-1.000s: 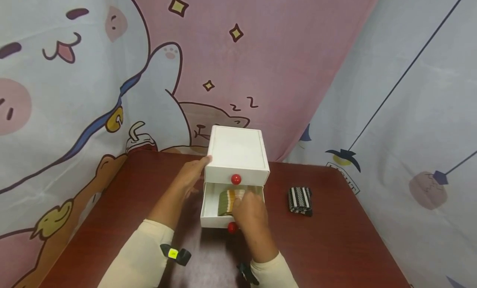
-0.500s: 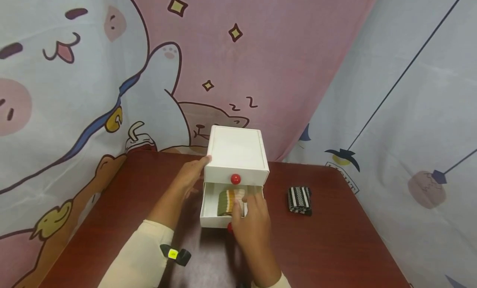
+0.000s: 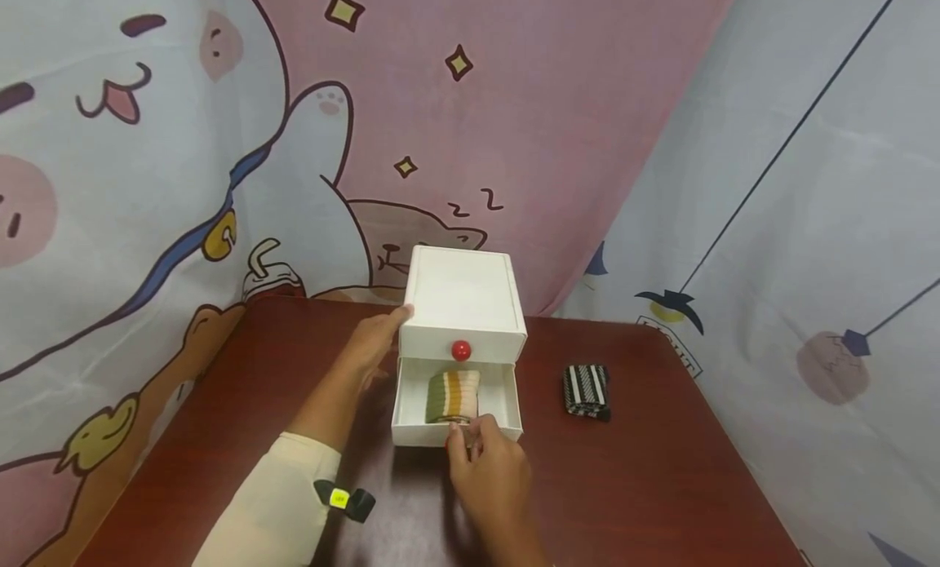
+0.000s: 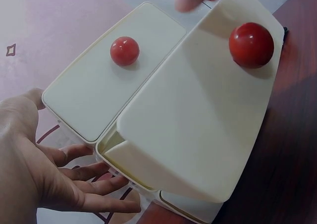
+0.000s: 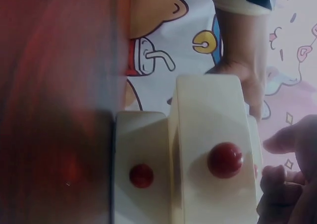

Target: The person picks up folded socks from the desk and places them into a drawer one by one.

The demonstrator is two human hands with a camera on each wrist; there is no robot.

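Note:
A small white drawer cabinet point(image 3: 464, 290) with red knobs stands on the table, its middle drawer point(image 3: 411, 436) pulled out. In that drawer lies a folded pair of ribbed socks point(image 3: 453, 396) striped green, yellow and cream. My left hand point(image 3: 370, 347) rests against the cabinet's left side, thumb at the top edge; the left wrist view has its fingers point(image 4: 101, 185) spread along the side. Over the drawer's front edge hovers my right hand point(image 3: 494, 473), holding nothing, its thumb and fingers apart. In the right wrist view the drawer's knob point(image 5: 225, 159) is apart from that hand.
Folded black-and-white socks point(image 3: 586, 390) lie on the brown table point(image 3: 631, 485) to the cabinet's right. Behind hangs a cartoon-printed cloth point(image 3: 558, 126). The lower drawer point(image 5: 141, 149) is pushed in beneath the extended one.
My right hand has left the striped socks and drawn back toward me, to the drawer's front edge. The striped socks now show fully. My left hand has stayed on the cabinet.

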